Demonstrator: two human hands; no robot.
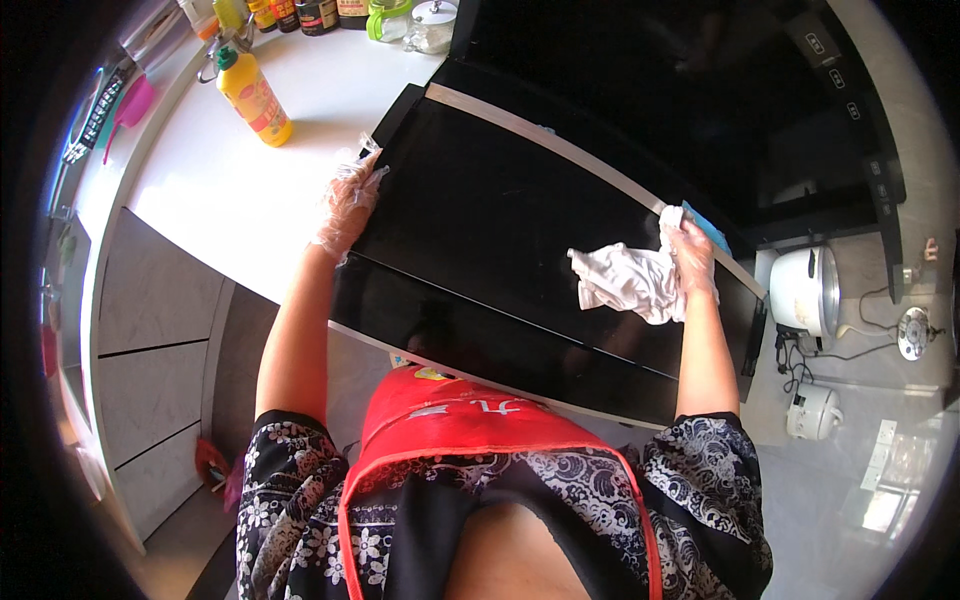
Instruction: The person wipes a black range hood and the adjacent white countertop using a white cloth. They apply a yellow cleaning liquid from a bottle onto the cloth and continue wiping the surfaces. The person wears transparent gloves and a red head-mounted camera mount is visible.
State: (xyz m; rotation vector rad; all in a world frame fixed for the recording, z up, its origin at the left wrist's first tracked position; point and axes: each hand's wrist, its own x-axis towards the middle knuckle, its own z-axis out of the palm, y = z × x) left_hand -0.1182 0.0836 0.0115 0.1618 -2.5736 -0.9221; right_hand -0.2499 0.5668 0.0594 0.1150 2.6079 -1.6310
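Note:
A loose clear plastic glove covers my left hand, which is at the left edge of a black glass-topped appliance; how its fingers are bent around that edge is hard to see. My right hand, also in a clear glove, grips a crumpled white cloth. Part of the cloth hangs over the right side of the glossy surface, near the pale metal strip along the back. Just behind my right hand, a piece of blue material shows, partly hidden.
A yellow squeeze bottle with a green cap stands on the white counter. Bottles and jars line its back. A black range hood rises behind the appliance. White cookers and cords are at right.

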